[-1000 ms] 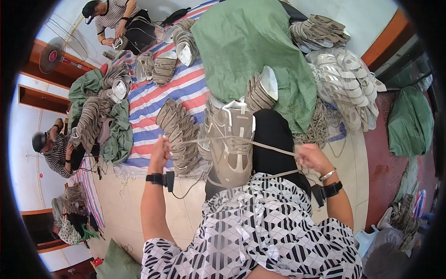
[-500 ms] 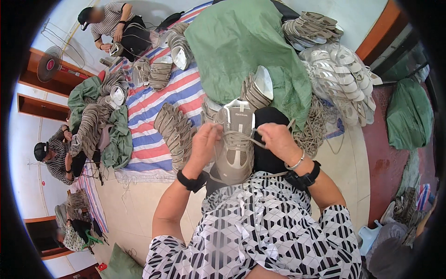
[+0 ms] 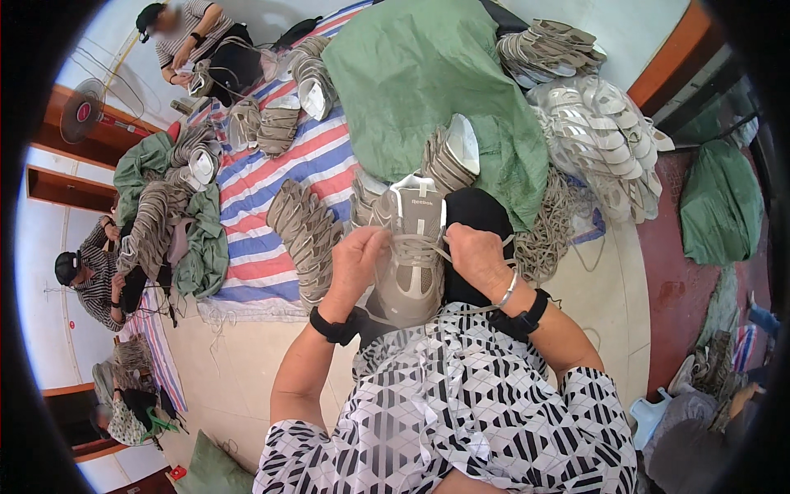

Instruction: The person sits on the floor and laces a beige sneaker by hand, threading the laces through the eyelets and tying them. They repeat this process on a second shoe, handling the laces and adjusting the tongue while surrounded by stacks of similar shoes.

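A taupe shoe upper [image 3: 409, 288] with a pale-edged tongue lies across my lap, its toe toward me. A beige shoelace [image 3: 418, 244] crosses its eyelets, and one loose length trails near my waist. At the upper's left edge, my left hand [image 3: 359, 262] is closed in a pinch on the lace. My right hand [image 3: 477, 257] sits at the right edge, its fingers also pinched on the lace beside the eyelets. The lace ends inside both hands are partly hidden by the fingers.
Stacked shoe uppers [image 3: 304, 239] stand left on a striped sheet [image 3: 247, 255]. Ahead lies a green cloth [image 3: 428, 74]; at right are a bundle of laces [image 3: 539, 218] and bagged pale uppers [image 3: 605, 148]. Other people [image 3: 95, 272] sit at far left among more uppers.
My right hand has come left, closer against the shoe upper, and the lace span between it and the eyelets is shorter. My left hand stays nearly in place.
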`<control>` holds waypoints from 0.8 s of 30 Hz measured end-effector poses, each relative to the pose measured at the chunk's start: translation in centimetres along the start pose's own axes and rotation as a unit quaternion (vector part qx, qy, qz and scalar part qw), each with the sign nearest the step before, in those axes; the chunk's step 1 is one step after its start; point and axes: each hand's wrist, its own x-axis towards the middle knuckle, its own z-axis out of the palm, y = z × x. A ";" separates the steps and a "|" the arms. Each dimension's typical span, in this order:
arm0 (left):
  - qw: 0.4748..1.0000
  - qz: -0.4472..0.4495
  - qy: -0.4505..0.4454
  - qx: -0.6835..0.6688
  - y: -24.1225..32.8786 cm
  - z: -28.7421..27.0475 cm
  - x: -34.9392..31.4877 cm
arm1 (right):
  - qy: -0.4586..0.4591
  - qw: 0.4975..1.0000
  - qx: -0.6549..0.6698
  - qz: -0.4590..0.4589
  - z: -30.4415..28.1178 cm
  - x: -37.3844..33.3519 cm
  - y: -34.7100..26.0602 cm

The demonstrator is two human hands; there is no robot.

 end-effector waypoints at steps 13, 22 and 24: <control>0.996 -0.076 -0.036 -0.007 -1.2 -1.0 0.3 | -0.079 0.992 0.098 0.003 0.5 1.5 0.6; 0.978 0.060 -0.027 0.200 0.5 0.1 1.7 | -0.149 0.979 0.143 -0.007 -1.0 1.8 0.8; 0.912 0.192 -0.032 0.360 1.7 0.5 1.9 | -0.111 0.989 0.030 -0.096 -1.4 1.8 0.7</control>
